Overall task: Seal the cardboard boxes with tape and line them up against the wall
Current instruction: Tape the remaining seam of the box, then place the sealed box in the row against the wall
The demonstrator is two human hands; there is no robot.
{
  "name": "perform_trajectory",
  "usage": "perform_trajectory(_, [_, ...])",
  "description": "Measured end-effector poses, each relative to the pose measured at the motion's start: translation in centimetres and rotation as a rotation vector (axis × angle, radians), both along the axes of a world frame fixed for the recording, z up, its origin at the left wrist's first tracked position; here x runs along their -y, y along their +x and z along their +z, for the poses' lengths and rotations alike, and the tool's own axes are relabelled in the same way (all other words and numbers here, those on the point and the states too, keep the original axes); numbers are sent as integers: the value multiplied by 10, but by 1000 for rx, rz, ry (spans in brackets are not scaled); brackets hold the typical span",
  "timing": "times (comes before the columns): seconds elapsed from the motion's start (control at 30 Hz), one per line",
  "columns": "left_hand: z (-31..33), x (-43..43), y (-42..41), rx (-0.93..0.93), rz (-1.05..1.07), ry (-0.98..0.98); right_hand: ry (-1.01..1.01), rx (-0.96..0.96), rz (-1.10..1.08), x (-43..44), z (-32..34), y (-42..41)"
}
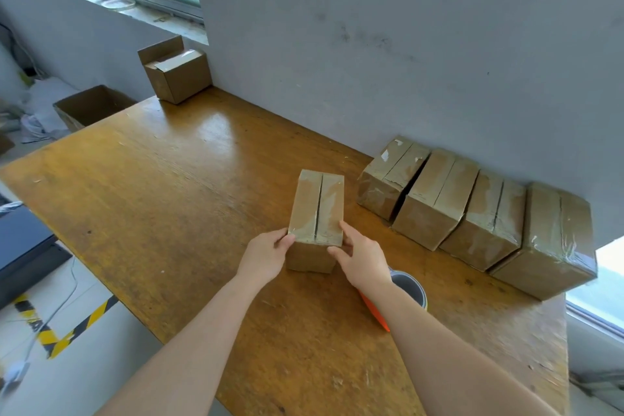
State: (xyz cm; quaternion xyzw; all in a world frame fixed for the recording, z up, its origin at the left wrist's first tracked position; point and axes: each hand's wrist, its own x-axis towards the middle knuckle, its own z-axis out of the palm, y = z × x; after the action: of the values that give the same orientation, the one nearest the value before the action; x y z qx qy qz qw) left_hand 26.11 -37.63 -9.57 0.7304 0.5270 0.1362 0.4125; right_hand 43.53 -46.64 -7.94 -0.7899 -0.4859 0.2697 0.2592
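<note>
My left hand [266, 255]: curled on the near left corner of the taped box [317, 209], thumb on its top edge, fingers down the side.
My right hand [363, 258]: grips the near right corner, forefinger laid along the top's right edge, thumb against the near face.
The taped box: stands on the surface [169, 179] between my hands, clear tape shining over its top. A dark seam between the flaps runs away from me. It is well apart from the wall [371, 61].
The row of four boxes [483, 206]: to my right, side by side against the wall, all wrapped in tape.
The open-flap box [175, 73]: at the far corner of the surface, beside the wall, one flap standing up.
The tape roll [410, 287]: lies flat just beside my right wrist, partly hidden by it.
The orange piece [373, 311]: pokes out under my right forearm; I cannot tell what it is.
The open carton [94, 106]: past the surface's left edge, lower down, its top open.
</note>
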Motion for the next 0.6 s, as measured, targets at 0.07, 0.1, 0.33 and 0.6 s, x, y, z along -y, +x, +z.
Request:
perform_trajectory(0.07, [4,-8,5,19,28,-4,-11,56,-20,-8,2,-3])
perform_trajectory(0.1, [7,-14,8,42,38,-16,-18,80,-29,-13,4,-3])
perform_trajectory(0.33, [22,-104,35,153,2,-91,49,135,-215,-81,21,0])
perform_trajectory(0.6, [24,-204,87,136,-190,-160,17,259,-478,-163,33,15])
